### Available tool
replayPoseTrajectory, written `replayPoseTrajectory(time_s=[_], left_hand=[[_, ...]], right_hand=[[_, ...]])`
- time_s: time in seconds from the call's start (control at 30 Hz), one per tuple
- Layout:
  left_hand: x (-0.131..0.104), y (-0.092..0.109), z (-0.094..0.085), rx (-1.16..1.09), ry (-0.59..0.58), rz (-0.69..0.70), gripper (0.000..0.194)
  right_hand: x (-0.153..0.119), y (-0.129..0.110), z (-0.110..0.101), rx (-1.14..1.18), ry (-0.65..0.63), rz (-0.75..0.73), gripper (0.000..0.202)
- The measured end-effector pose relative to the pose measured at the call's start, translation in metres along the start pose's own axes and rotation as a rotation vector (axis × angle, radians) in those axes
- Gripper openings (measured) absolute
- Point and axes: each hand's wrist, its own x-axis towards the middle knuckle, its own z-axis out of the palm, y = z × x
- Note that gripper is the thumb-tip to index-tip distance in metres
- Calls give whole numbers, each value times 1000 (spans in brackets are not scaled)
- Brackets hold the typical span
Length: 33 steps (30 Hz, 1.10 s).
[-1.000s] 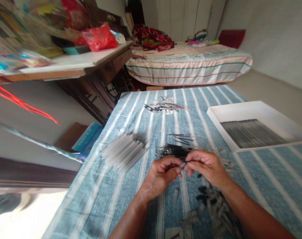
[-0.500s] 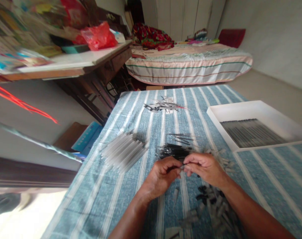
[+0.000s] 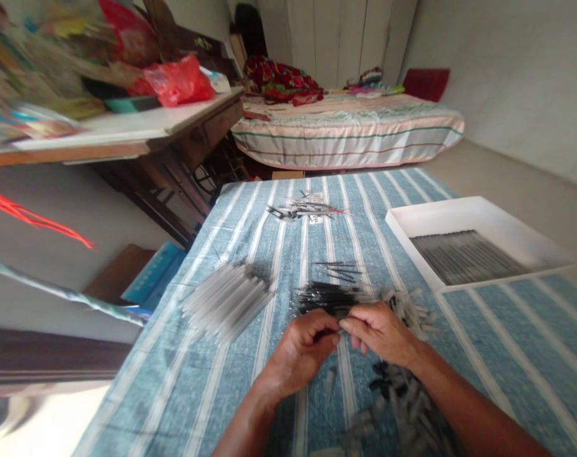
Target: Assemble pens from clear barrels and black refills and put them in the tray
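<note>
My left hand (image 3: 301, 350) and my right hand (image 3: 382, 332) meet fingertip to fingertip above the striped cloth. Both are closed in a pinch, and their fingers cover nearly all of the small piece between them. Just beyond the fingers lies a pile of thin black sticks like pen refills (image 3: 324, 296). Left of it is a stack of translucent grey tubes like pen barrels (image 3: 228, 299). Small grey pieces like pen caps (image 3: 412, 311) lie beside my right hand. More grey and black pieces (image 3: 416, 406) are heaped below my right wrist, partly hidden by the forearm.
At the right, a white box (image 3: 414, 257) holds a row of dark grey pens (image 3: 469, 257). Loose thin parts (image 3: 307, 208) lie toward the table's far end. A cluttered desk (image 3: 174, 124) stands at the left, and a bed (image 3: 350, 130) is beyond the table.
The view has shifted a little, so things appear slightly lower and further left. My fingertips have drawn closer together, and the dark piece seen between them earlier is now mostly covered.
</note>
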Motion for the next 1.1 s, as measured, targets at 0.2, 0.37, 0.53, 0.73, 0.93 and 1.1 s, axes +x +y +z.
replayPoseTrajectory(time_s=[0.2, 0.37, 0.53, 0.73, 0.93, 1.1], left_hand=[[0, 0, -1, 37, 44, 16, 14], [-1, 1, 1, 28, 23, -2, 13], [0, 0, 2, 36, 25, -5, 12], [4, -1, -2, 69, 10, -16, 12], [9, -9, -4, 110, 6, 19, 10], [11, -10, -3, 141, -3, 1, 10]], right_hand=[[0, -3, -4, 109, 10, -14, 16], [0, -4, -4, -46, 1, -17, 35], [2, -3, -4, -22, 14, 6, 24], [7, -7, -5, -78, 45, 8, 33], [12, -8, -8, -199, 115, -11, 35], [12, -9, -11, -192, 100, -55, 32]])
